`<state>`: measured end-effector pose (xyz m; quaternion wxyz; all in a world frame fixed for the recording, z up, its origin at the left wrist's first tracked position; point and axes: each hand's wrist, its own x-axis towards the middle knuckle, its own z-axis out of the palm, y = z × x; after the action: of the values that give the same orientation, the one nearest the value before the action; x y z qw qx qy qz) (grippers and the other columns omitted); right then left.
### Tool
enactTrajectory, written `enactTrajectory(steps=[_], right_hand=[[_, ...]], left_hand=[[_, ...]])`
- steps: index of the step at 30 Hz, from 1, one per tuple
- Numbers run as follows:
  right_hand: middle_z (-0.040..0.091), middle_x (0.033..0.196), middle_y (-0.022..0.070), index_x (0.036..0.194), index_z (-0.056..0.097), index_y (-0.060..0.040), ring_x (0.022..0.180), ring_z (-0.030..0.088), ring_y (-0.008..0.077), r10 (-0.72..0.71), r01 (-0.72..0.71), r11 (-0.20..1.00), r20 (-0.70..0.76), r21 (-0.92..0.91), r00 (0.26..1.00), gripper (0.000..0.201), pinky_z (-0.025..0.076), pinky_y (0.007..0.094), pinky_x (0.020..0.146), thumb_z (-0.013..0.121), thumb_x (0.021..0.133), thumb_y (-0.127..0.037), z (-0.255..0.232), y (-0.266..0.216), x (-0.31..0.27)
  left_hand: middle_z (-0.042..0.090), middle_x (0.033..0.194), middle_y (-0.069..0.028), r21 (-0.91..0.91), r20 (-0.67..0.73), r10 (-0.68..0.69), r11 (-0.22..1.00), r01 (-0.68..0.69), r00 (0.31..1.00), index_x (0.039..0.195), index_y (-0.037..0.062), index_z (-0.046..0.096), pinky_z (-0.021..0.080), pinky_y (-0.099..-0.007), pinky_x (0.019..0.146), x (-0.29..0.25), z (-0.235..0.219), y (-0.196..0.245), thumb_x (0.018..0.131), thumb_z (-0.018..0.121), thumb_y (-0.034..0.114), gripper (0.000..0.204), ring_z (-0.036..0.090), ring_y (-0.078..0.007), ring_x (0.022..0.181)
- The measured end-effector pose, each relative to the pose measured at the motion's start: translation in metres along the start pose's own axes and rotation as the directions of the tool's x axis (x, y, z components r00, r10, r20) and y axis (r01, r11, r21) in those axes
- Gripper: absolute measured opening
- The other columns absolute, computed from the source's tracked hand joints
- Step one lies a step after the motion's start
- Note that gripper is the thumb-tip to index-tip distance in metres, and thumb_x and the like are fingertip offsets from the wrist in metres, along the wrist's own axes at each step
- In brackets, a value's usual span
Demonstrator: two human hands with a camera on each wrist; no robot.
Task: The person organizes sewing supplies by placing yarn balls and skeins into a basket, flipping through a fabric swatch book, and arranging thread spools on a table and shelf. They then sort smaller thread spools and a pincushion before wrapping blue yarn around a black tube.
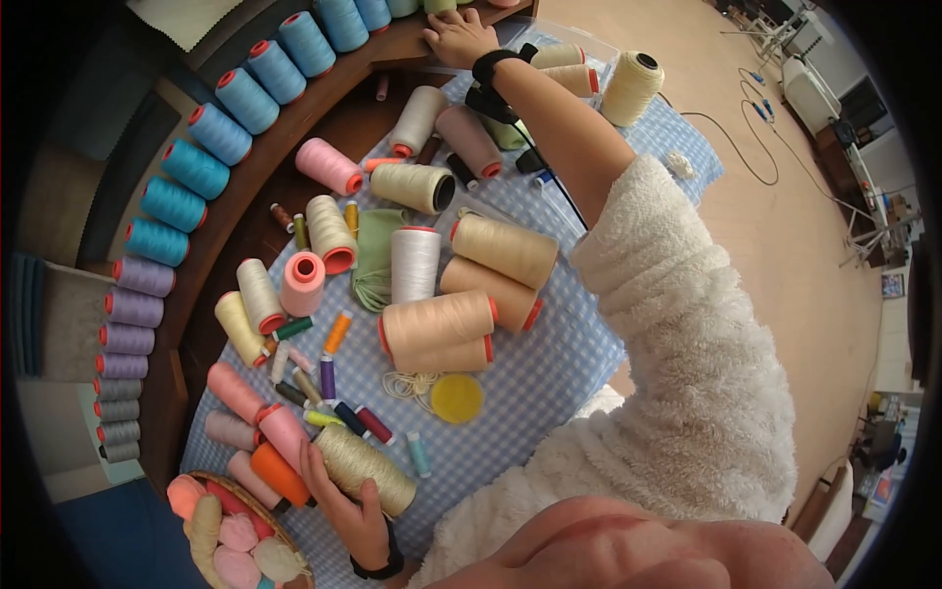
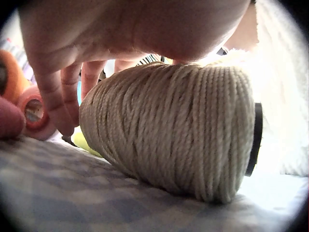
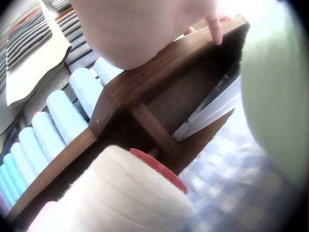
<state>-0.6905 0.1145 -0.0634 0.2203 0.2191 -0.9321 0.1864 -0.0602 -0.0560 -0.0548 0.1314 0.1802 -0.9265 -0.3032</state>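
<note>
Beige cord cone [image 1: 365, 469] lies on its side on the checked cloth [image 1: 549, 368], your left hand [image 1: 345, 513] resting against it with fingers nearly straight and slightly apart, just beside one pink cone [image 1: 283, 434] and one orange cone [image 1: 279, 473]. Your right hand [image 1: 461, 41] lies on the wooden shelf [image 1: 397, 44], fingers spread, near a green cone [image 1: 440, 6]; whether they touch it, I cannot tell. Along the shelf you have three teal cones [image 1: 174, 202], four purple cones [image 1: 133, 307] and four grey cones [image 1: 119, 409]. One yellow disc [image 1: 457, 399] lies on the cloth. Any print on the cones is too small to read.
</note>
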Motion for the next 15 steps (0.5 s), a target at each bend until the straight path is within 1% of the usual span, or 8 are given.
enactTrajectory(steps=[2, 4, 5, 6, 8, 11, 14, 15], right_hand=[[0.051, 0.143, 0.0106, 0.136, 0.055, -0.0146, 0.134, 0.040, 0.0368, -0.003, 0.002, 1.000, 0.037, 0.016, 0.999, 0.049, 0.042, 0.0570, 0.103, 0.040, 0.100, -0.043, 0.003, 0.005, 0.003], [0.048, 0.146, 0.0111, 0.146, 0.048, -0.0269, 0.133, 0.043, 0.0365, -0.025, 0.023, 0.994, -0.021, -0.103, 0.999, 0.052, 0.046, 0.0562, 0.101, 0.041, 0.100, -0.050, 0.028, 0.022, 0.014], [0.046, 0.148, 0.0113, 0.151, 0.045, -0.0330, 0.132, 0.045, 0.0364, -0.038, 0.030, 0.986, -0.048, -0.163, 0.998, 0.055, 0.047, 0.0558, 0.099, 0.042, 0.100, -0.053, 0.032, 0.025, 0.016], [0.050, 0.145, 0.0106, 0.148, 0.048, -0.0296, 0.129, 0.048, 0.0352, -0.052, 0.037, 0.984, -0.079, -0.174, 0.996, 0.053, 0.048, 0.0539, 0.098, 0.044, 0.099, -0.051, 0.037, 0.029, 0.017], [0.058, 0.140, 0.0092, 0.143, 0.054, -0.0228, 0.122, 0.056, 0.0329, -0.080, 0.051, 0.979, -0.141, -0.196, 0.987, 0.051, 0.051, 0.0502, 0.094, 0.048, 0.099, -0.047, 0.028, 0.020, 0.008], [0.050, 0.147, 0.0073, 0.137, 0.055, -0.0154, 0.135, 0.040, 0.0367, 0.001, 0.000, 1.000, 0.058, -0.023, 0.998, 0.049, 0.040, 0.0571, 0.104, 0.039, 0.101, -0.044, -0.001, 0.002, 0.002], [0.048, 0.150, 0.0082, 0.138, 0.054, -0.0171, 0.138, 0.040, 0.0333, -0.043, 0.051, 0.997, 0.124, -0.062, 0.991, 0.047, 0.039, 0.0572, 0.105, 0.041, 0.100, -0.041, -0.006, 0.003, 0.004], [0.049, 0.150, 0.0092, 0.138, 0.054, -0.0176, 0.139, 0.040, 0.0317, -0.224, 0.243, 0.958, 0.129, -0.153, 0.966, 0.045, 0.039, 0.0571, 0.105, 0.041, 0.100, -0.039, 0.002, 0.016, 0.012]], left_hand=[[0.034, 0.155, -0.0263, 0.003, 0.002, 0.005, 1.000, -0.005, 1.000, 0.151, -0.0035, 0.033, 0.025, -0.0518, 0.118, 0.000, 0.000, -0.001, 0.094, 0.058, 0.039, 0.075, 0.032, -0.0433, 0.145], [0.034, 0.155, -0.0263, 0.005, 0.003, 0.001, 1.000, -0.001, 1.000, 0.151, -0.0035, 0.033, 0.026, -0.0519, 0.118, 0.000, 0.000, -0.001, 0.094, 0.058, 0.039, 0.075, 0.033, -0.0434, 0.144], [0.034, 0.155, -0.0264, 0.007, 0.003, -0.002, 1.000, 0.002, 1.000, 0.151, -0.0035, 0.033, 0.026, -0.0519, 0.118, 0.000, 0.000, 0.000, 0.094, 0.058, 0.039, 0.075, 0.033, -0.0434, 0.144], [0.034, 0.155, -0.0264, 0.004, 0.002, -0.002, 1.000, 0.002, 1.000, 0.151, -0.0034, 0.033, 0.026, -0.0518, 0.118, 0.000, 0.000, 0.000, 0.094, 0.058, 0.038, 0.075, 0.033, -0.0433, 0.144], [0.035, 0.155, -0.0264, 0.000, 0.000, -0.003, 1.000, 0.003, 1.000, 0.151, -0.0034, 0.033, 0.026, -0.0517, 0.118, 0.000, 0.000, 0.001, 0.094, 0.058, 0.038, 0.075, 0.033, -0.0432, 0.144], [0.035, 0.155, -0.0264, 0.012, -0.001, 0.005, 1.000, -0.005, 1.000, 0.151, -0.0033, 0.034, 0.026, -0.0514, 0.118, 0.000, -0.001, 0.002, 0.094, 0.058, 0.037, 0.074, 0.033, -0.0431, 0.144], [0.035, 0.155, -0.0263, 0.002, -0.005, -0.006, 1.000, 0.006, 1.000, 0.151, -0.0034, 0.034, 0.026, -0.0514, 0.118, 0.000, 0.000, 0.004, 0.094, 0.058, 0.036, 0.073, 0.033, -0.0432, 0.144], [0.035, 0.155, -0.0262, 0.003, -0.011, -0.002, 1.000, 0.002, 1.000, 0.151, -0.0034, 0.034, 0.026, -0.0512, 0.118, 0.000, 0.000, 0.004, 0.094, 0.058, 0.034, 0.072, 0.034, -0.0432, 0.144]])
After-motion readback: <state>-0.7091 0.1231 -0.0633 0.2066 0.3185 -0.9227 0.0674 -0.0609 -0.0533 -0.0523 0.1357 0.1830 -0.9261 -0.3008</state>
